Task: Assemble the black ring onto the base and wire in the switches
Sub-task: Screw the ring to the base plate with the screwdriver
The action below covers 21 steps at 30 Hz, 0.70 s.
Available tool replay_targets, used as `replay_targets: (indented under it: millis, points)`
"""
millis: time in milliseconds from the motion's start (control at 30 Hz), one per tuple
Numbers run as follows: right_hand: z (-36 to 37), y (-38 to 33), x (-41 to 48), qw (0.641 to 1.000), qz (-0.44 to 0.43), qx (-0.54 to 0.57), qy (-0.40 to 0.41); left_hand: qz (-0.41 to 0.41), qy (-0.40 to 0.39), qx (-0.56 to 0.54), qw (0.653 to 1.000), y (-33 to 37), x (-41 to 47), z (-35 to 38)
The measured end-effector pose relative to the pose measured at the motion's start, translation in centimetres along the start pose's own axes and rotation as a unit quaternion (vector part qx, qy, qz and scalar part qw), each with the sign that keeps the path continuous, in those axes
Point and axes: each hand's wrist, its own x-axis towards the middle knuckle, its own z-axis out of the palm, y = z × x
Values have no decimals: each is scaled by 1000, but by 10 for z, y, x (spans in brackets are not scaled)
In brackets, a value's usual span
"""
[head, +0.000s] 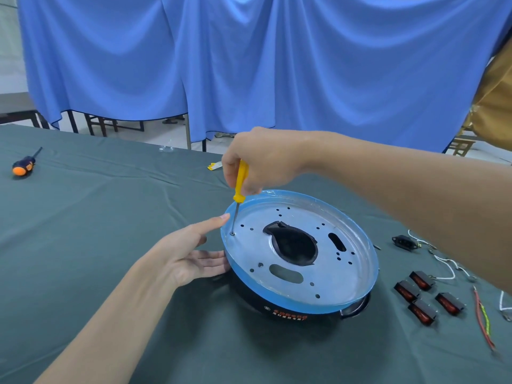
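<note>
A round silver base (329, 281) with a blue-filmed rim lies on the black ring (299, 313), which shows orange lettering at the front. My right hand (260, 159) grips a yellow screwdriver (240, 182); its tip stands in a screw hole at the base's left edge. My left hand (188, 250) is flat against the left side of the rim, fingers straight. Several black switches (424, 296) with red rockers lie on the cloth to the right.
A black power socket (405, 241), white wires (448, 266) and a red and yellow-green wire (483, 320) lie at the right. An orange and black screwdriver (24, 164) rests far left on the grey-green tablecloth (110, 206). Blue curtains hang behind.
</note>
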Motion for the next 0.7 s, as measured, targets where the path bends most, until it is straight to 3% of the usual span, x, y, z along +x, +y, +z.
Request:
replay_targets:
  millis: [333, 700]
  points:
    - [7, 13, -3, 999, -33, 4, 36, 15, 21, 2, 1000, -3, -1, 3]
    - [17, 13, -3, 999, 6, 38, -18, 8, 7, 7, 1000, 0, 0, 1]
